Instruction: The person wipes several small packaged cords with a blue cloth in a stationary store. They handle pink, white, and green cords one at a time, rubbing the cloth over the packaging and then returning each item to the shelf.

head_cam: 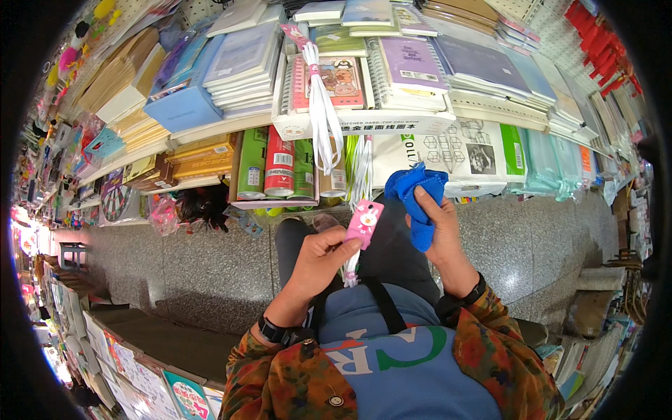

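My left hand (pixel 326 257) pinches the lower end of a pink cardboard tag (pixel 364 224) printed with a white rabbit. White laces (pixel 351 269) hang below the tag, over my lap. My right hand (pixel 442 231) grips a crumpled blue cloth (pixel 417 202), to the right of the tag. A second bundle of white laces (pixel 322 113) with a pink tag hangs in front of the shelf. Behind it, a white box (pixel 367 125) holds spiral notebooks, one with a cartoon cover (pixel 336 83) and one purple (pixel 409 62).
Stacks of notebooks (pixel 244 68) and a blue box (pixel 184 107) line the upper shelf (pixel 220 128). Red and green cans (pixel 279 163) and plastic-wrapped packs (pixel 551 157) fill the lower one. Books (pixel 184 394) stand behind me on the left; a stool (pixel 73 254) is at the far left.
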### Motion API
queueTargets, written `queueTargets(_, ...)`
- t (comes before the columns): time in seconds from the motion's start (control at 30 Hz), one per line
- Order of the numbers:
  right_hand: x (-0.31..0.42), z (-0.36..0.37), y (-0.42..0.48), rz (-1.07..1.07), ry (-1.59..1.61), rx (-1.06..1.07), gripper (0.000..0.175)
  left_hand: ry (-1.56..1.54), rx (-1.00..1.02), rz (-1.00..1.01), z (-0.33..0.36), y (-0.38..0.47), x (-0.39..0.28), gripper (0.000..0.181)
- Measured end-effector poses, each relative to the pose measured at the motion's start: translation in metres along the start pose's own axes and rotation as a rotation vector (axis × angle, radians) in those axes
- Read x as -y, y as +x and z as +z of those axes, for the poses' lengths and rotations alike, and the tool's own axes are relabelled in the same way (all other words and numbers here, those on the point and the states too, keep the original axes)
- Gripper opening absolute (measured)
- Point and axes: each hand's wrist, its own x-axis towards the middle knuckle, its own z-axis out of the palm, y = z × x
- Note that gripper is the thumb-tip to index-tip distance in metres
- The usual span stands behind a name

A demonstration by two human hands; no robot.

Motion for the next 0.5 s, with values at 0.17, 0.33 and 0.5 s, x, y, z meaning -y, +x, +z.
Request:
queueTargets(0.17,-0.010,0.008,-0.019,0.181,-0.132,0.211,0.033,-0.044,-0.075,-0.018,0.001,0.004,0.000,0.013)
queueTargets(0.33,-0.027,0.022,-0.025,0.138,-0.375,0.382,0.023,0.176,-0.001,0.047,0.009,0.003,0.000,0.015)
queueTargets(0.5,-0.024,0.027,-0.025,0.105,-0.311,0.277,0.019,0.357,0.081,0.114,0.004,0.003,-0.003,0.016)
